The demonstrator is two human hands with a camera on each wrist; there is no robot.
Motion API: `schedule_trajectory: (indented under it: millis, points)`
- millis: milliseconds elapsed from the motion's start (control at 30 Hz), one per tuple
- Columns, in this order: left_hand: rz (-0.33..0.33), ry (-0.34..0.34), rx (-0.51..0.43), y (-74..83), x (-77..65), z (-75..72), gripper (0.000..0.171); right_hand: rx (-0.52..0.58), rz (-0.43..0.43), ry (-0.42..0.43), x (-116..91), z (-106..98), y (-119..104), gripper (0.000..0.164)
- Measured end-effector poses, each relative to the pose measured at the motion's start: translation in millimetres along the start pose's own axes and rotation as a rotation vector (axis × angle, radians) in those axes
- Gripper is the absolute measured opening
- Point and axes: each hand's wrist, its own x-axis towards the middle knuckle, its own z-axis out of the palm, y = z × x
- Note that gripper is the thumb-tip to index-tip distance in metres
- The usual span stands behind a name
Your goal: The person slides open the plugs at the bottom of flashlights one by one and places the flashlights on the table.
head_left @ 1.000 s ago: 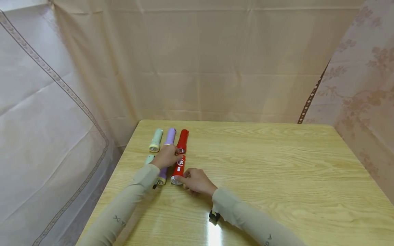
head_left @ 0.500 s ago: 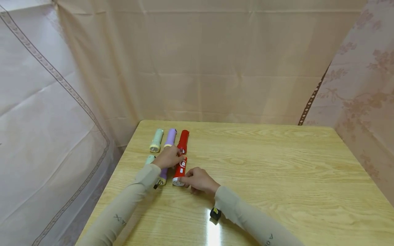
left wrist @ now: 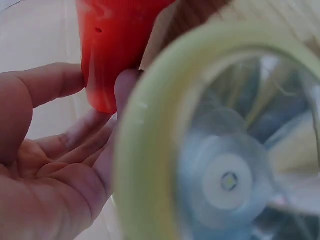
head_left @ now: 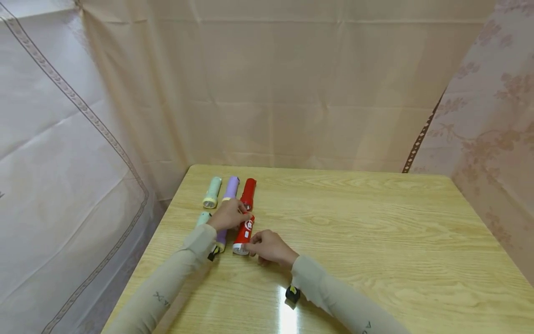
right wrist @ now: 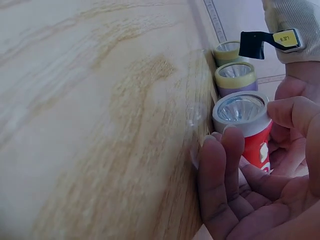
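A red flashlight with a white head [head_left: 243,237] lies on the table, its lens toward the near edge. My left hand [head_left: 227,215] pinches its tail end between thumb and finger, as the left wrist view also shows. At its white head, my right hand [head_left: 273,248] holds the rim with thumb and fingers. A purple flashlight [head_left: 221,239] lies just left of it, partly under my left hand. Its yellow rim [left wrist: 145,150] fills much of the left wrist view. Further left is a mint flashlight [head_left: 203,218], mostly hidden by the left wrist.
Behind lies a second row: a mint flashlight [head_left: 212,191], a purple flashlight [head_left: 231,187] and a red flashlight [head_left: 248,192], lenses facing me. The wooden table [head_left: 354,232] stretches to the right. Cloth curtains [head_left: 267,93] hang behind and at both sides.
The near red flashlight's tail has shifted slightly right, so it lies a little more slanted. Both hands have stayed on it. The other flashlights have not visibly moved.
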Motion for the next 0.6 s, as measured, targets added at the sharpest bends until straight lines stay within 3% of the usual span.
schedule_trajectory:
  millis: [133,367,600]
  points:
    - [-0.036,0.032,-0.108,-3.1,-2.4,-1.8,0.017,0.033,-0.031,-0.009,0,-1,3,0.027]
    - [-0.037,0.074,-0.287,-7.7,-1.8,-5.3,0.015,0.193,-0.034,-0.012,0,-2,6,0.040]
    - [-0.043,0.094,-0.340,-12.1,-3.2,-7.8,0.017,0.290,-0.028,0.007,3,0,7,0.045]
